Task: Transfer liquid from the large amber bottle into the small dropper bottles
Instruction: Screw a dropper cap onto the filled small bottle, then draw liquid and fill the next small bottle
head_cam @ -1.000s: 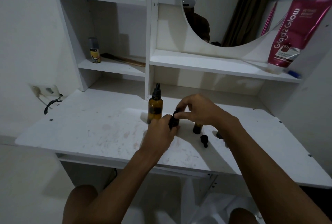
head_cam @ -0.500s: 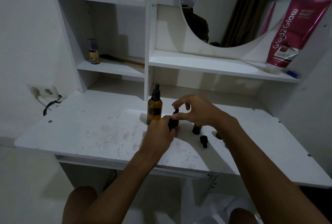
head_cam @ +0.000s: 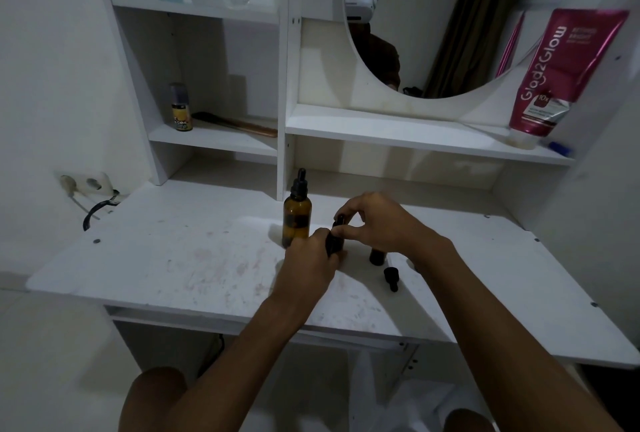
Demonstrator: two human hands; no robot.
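Glossy amber bottle (head_cam: 296, 220), seemingly glass; matt desk (head_cam: 173, 258).

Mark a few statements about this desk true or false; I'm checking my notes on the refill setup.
1. The large amber bottle stands capped on the desk. True.
2. The left hand is empty. False: it grips a small dropper bottle.
3. The right hand pinches that bottle's top. True.
4. The pink tube lies on the desk. False: it stands on the shelf above.
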